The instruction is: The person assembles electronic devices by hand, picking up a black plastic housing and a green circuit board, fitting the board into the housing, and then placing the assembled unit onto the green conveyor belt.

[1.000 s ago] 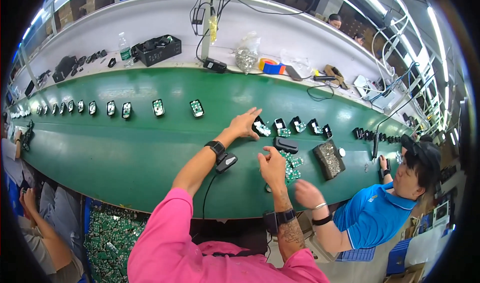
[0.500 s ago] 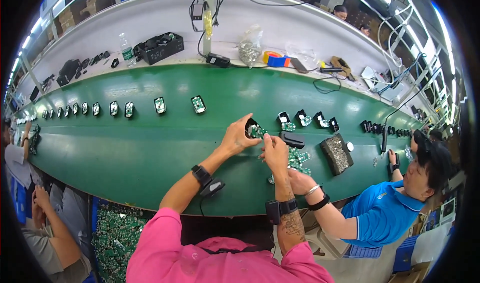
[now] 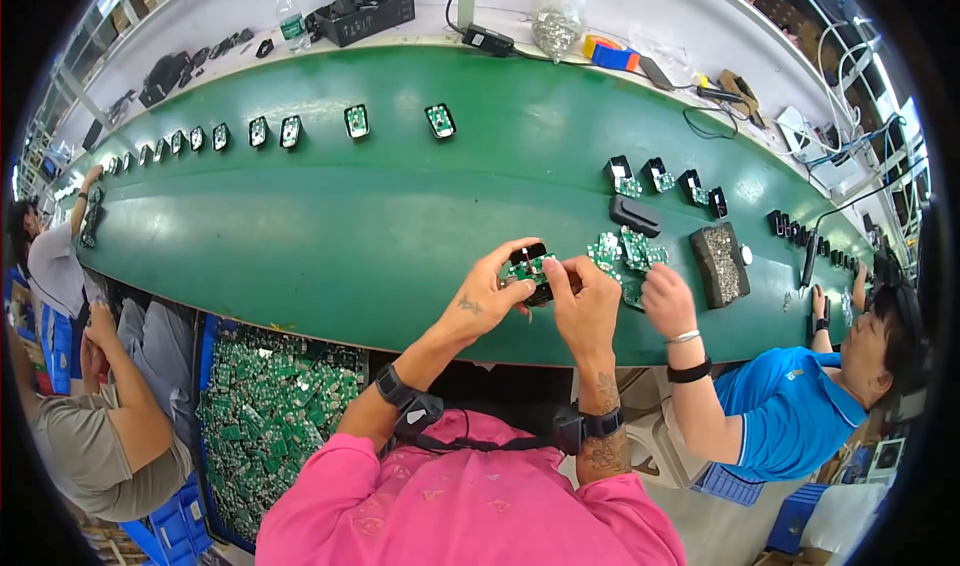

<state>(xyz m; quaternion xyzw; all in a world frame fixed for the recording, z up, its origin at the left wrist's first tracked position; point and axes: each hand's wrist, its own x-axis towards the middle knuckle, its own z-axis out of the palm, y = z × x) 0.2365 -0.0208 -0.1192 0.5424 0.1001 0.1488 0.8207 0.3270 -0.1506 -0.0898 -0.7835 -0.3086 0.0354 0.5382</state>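
Pinching a black case [image 3: 528, 251] and its green board [image 3: 541, 268] between left hand [image 3: 487, 291] and right hand [image 3: 588, 308] — left row [image 3: 258, 131] looks filled, right-side cases [image 3: 619, 167] with boards [image 3: 627, 187] jutting out look pending.

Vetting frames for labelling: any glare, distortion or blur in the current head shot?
Head view: the fisheye bows the table edges, with black corners; head view: faint pale sheen on the table's far half; head view: left hand and right hand outlines read clearly, but fine detail inside the case is too small to judge.
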